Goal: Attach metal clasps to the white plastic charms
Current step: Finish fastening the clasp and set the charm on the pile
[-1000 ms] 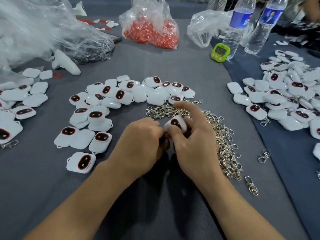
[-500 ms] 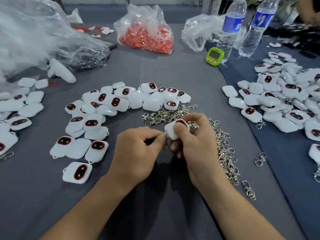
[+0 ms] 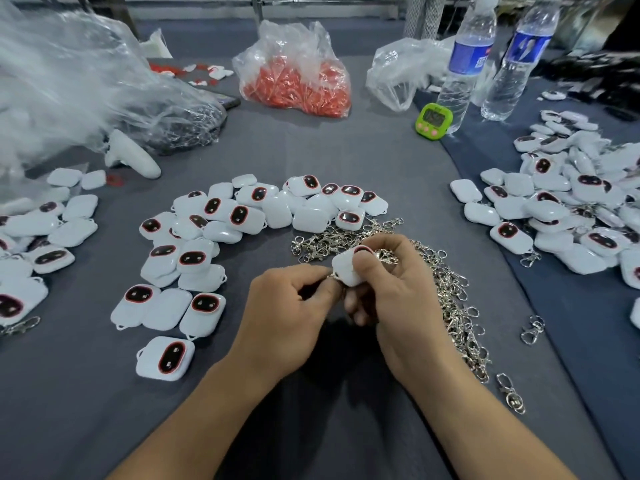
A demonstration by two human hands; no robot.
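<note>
From here I see the right hand (image 3: pixel 398 299) curled round one white charm (image 3: pixel 347 270), thumb pressed on its back, held over the grey table (image 3: pixel 311 150); the left hand (image 3: pixel 287 306) pinches a small metal clasp (image 3: pixel 333 276) at the charm's lower corner, mostly hidden by its fingertips; the heap of clasps (image 3: pixel 450 306) lies just behind, loose charms (image 3: pixel 221 216) spread left.

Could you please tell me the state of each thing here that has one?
Right hand: grips a charm.
Left hand: pinches a clasp at the charm's corner.
Charm: held, off the table.
Loose clasps: heaped, unattached.
Water bottles: upright.
Timer: standing, display on.
</note>
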